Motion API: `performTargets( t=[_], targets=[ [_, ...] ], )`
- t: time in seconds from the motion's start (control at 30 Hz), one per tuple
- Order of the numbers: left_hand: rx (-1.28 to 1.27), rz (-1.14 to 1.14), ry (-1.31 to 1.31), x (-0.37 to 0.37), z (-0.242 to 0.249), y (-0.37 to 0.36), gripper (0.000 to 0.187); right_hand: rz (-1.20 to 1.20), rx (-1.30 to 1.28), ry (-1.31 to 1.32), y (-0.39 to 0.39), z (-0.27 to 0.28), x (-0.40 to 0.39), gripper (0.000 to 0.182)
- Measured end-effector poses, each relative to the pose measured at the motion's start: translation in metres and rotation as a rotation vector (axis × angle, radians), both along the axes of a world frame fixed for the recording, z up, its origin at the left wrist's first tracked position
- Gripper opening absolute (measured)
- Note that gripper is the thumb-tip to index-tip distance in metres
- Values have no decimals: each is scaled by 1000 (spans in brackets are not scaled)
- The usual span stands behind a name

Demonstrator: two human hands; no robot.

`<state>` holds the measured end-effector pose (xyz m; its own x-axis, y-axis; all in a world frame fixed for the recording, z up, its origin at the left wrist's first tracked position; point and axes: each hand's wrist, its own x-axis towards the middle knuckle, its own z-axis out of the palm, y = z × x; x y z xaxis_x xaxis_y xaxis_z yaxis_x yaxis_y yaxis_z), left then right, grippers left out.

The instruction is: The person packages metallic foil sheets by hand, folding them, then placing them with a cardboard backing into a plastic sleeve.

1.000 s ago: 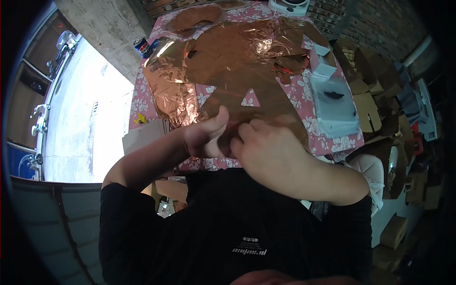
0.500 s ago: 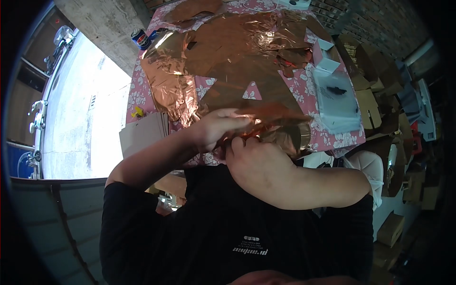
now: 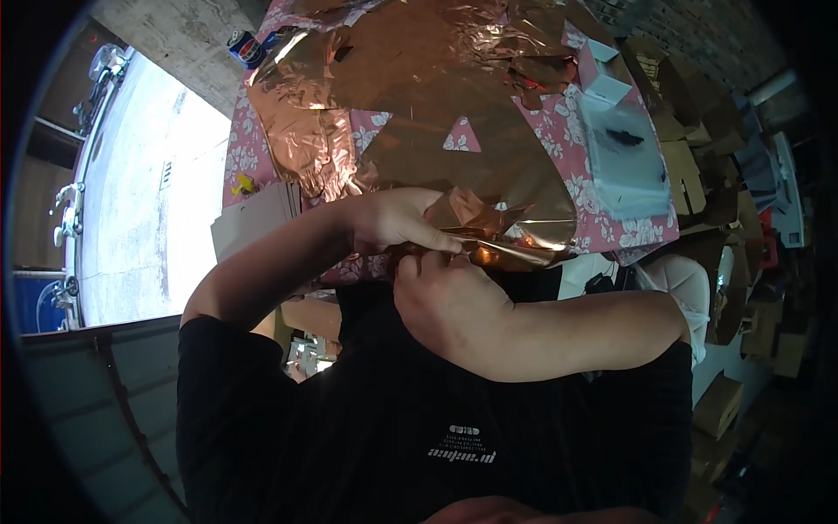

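Note:
A large sheet of shiny copper-coloured foil [image 3: 419, 83] covers much of the flowered table, with cut-outs that show the cloth beneath. At its near edge, close to my body, my left hand [image 3: 393, 220] is closed on the foil, its thumb stretched to the right along the fold. Right below it, my right hand [image 3: 454, 295] has its fingers curled in and pressed against the same foil edge. The two hands meet at the thumb and fingertips. What lies inside the right fingers is partly hidden. To their right, the foil bunches into bright creases.
A blue can [image 3: 245, 50] stands at the far left edge of the table [image 3: 642, 234]. Grey-white card sheets [image 3: 253, 218] and a yellow item [image 3: 243, 184] lie left. A white box [image 3: 604, 74] and clear plastic sheets [image 3: 624, 157] sit right. Cardboard boxes [image 3: 681, 179] pile beside the table.
The foil flap raised over my hands has dropped and lies flatter. My left thumb has come down onto the foil by my right fingers. The table appears higher in view.

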<state>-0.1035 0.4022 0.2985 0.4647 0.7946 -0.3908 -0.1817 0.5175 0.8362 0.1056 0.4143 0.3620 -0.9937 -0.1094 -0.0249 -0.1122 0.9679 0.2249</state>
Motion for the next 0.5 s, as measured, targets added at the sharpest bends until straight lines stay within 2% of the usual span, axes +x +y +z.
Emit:
performTargets(
  t=[0.13, 0.2, 0.23, 0.27, 0.33, 0.4, 0.43, 0.5],
  targets=[
    [-2, 16, -41, -5, 13, -6, 40, 19, -21, 4, 0, 1, 0, 22],
    [-85, -88, 178, -13, 15, 0, 43, 9, -22, 4, -2, -1, -1, 23],
    [-89, -90, 173, -13, 11, 1, 43, 2, -16, 9, -4, -1, -3, 23],
    [0, -107, 196, -14, 5, 3, 44, 4, -4, -90, -7, 5, -4, 27],
    [88, -124, 219, -13, 6, 1, 45, 32, 8, -37, -6, 1, -4, 32],
    [87, 237, 292, -7, 26, -7, 44, 60, 22, 19, 0, -3, -5, 39],
    [87, 238, 292, -8, 32, -6, 44, 30, -18, 91, 5, -4, -6, 44],
    [57, 461, 218, -14, 40, -7, 45, 7, -57, 165, 15, -3, -5, 51]
  ],
)
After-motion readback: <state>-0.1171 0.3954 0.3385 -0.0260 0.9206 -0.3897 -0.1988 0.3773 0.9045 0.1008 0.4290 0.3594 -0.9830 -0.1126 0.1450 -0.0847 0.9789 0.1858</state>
